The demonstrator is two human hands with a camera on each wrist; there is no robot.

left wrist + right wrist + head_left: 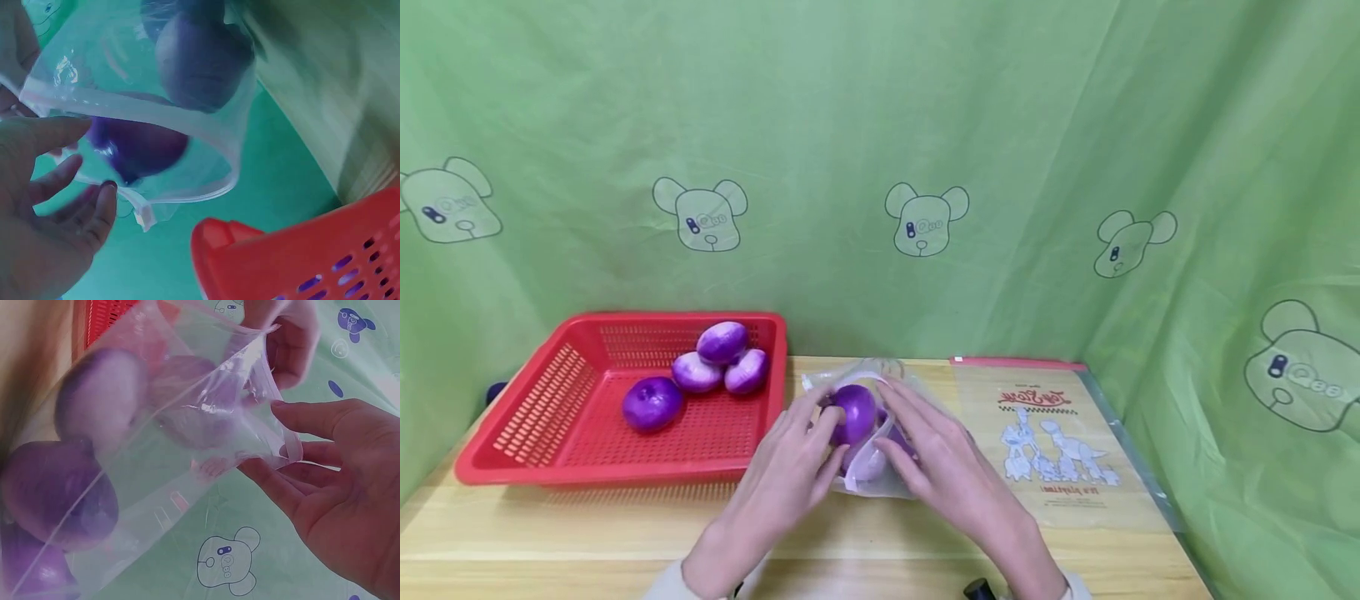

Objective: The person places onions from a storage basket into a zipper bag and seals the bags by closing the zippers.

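Observation:
A clear zip bag (891, 479) with a white rim stands on the table in front of me, with several purple onions (59, 494) in it. One more onion (855, 414) sits in its open mouth. My left hand (797, 450) is at that mouth with bent, spread fingers, fingertips right at the onion's side and the rim. In the left wrist view a gap shows between thumb and fingers (100, 219), with the onion beyond them. On the other side, my right hand (943, 458) holds the bag's rim between thumb and fingers, as the right wrist view shows.
A red perforated basket (587, 475) stands at the left, holding several purple onions (652, 404). To the right, a flat printed zip bag (1052, 442) with a pink zip lies on the table (850, 550). Green curtain (835, 108) encloses the back and sides.

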